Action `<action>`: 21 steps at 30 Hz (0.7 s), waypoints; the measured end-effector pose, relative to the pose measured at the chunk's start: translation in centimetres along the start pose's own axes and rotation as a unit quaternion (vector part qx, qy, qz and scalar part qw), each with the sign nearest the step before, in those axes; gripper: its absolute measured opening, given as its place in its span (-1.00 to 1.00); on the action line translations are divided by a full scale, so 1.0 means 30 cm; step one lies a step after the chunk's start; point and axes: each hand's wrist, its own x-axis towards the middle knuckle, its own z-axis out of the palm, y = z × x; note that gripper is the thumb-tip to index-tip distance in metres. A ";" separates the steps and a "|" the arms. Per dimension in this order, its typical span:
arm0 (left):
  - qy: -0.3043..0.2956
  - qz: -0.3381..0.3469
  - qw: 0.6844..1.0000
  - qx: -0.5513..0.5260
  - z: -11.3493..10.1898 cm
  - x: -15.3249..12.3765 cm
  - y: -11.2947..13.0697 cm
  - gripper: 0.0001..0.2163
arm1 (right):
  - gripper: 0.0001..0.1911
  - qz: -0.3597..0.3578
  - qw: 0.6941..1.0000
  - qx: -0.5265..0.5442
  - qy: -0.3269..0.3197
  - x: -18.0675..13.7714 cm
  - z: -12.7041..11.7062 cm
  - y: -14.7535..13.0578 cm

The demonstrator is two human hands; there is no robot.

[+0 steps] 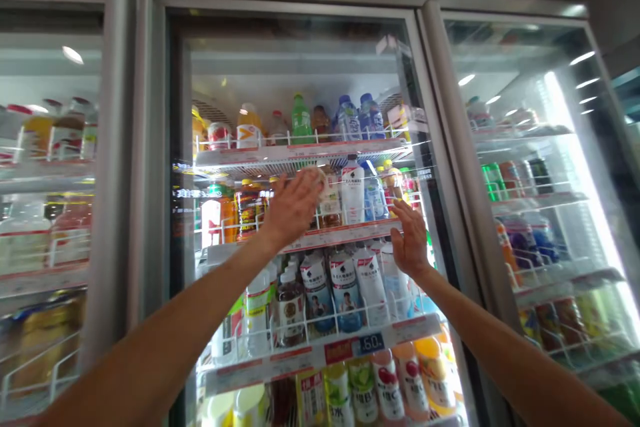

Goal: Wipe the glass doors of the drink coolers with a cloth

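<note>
My left hand (294,207) is raised at the middle shelf of the drinks cooler, palm turned away and fingers stretched out. Just right of its fingertips stand a brown bottle with a pale label (331,200) and a white bottle (353,190); whether the fingers touch anything, I cannot tell. Lower and to the right is my right hand (411,240), its fingers bent a little and apart, near the right end of the middle shelf's price rail (345,235). Nothing shows in it. A blue-labelled bottle (374,193) stands to the left of its fingertips.
Shelves of bottles fill the cooler. A green bottle (301,119) stands on the top shelf; below the hands are several white-labelled bottles (345,290) behind a wire rail. Metal door frames (120,147) stand left and right (460,180), with reflections on the glass.
</note>
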 end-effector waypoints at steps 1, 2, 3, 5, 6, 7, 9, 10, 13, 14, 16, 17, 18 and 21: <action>-0.014 0.078 0.997 -0.013 0.002 0.001 0.006 -0.61 | -0.57 0.000 1.000 -0.001 0.002 0.001 -0.001 0.000; -0.033 0.160 0.986 -0.026 0.003 0.002 0.013 -0.62 | -0.57 0.001 1.000 -0.002 0.005 0.002 -0.001 0.000; -0.051 0.217 0.974 -0.037 0.003 0.007 0.016 -0.62 | -0.57 0.002 1.000 -0.002 0.009 0.002 -0.002 -0.001; -0.059 0.181 0.981 -0.033 0.002 0.023 0.012 -0.62 | -0.57 0.006 1.000 0.000 0.017 0.002 -0.002 -0.001; -0.048 0.098 0.994 -0.020 0.002 0.033 0.006 -0.61 | -0.57 0.009 1.000 0.002 0.021 0.002 -0.001 -0.001; -0.035 0.014 0.999 -0.006 0.001 0.042 0.002 -0.61 | -0.57 0.011 1.000 0.004 0.023 0.001 -0.001 0.000; -0.025 -0.046 0.999 0.004 0.003 0.049 0.008 -0.61 | -0.57 0.012 1.000 0.008 0.020 0.000 0.000 0.000; -0.033 0.003 0.999 -0.004 0.004 0.046 0.015 -0.61 | -0.58 0.010 1.000 0.009 0.017 -0.001 0.000 0.000; -0.085 0.216 0.972 -0.040 0.000 0.023 0.009 -0.59 | -0.58 0.006 1.000 0.008 0.013 0.001 -0.003 -0.001; -0.091 0.215 0.972 -0.038 -0.004 0.015 -0.013 -0.59 | -0.58 0.005 1.000 0.007 0.013 0.002 -0.004 -0.002; -0.065 0.078 0.995 -0.007 -0.017 0.003 -0.075 -0.60 | -0.59 0.003 1.000 0.006 0.014 0.004 -0.005 -0.004; -0.040 -0.016 0.999 0.015 -0.024 -0.004 -0.102 -0.60 | -0.58 0.002 1.000 0.005 0.015 0.004 -0.006 -0.005; -0.011 -0.089 0.995 0.033 -0.029 -0.014 -0.118 -0.61 | -0.58 0.003 1.000 0.004 0.016 0.004 -0.006 -0.006; 0.022 -0.024 0.999 0.034 -0.034 -0.060 -0.092 -0.62 | -0.58 0.011 1.000 0.001 0.015 0.000 -0.005 -0.005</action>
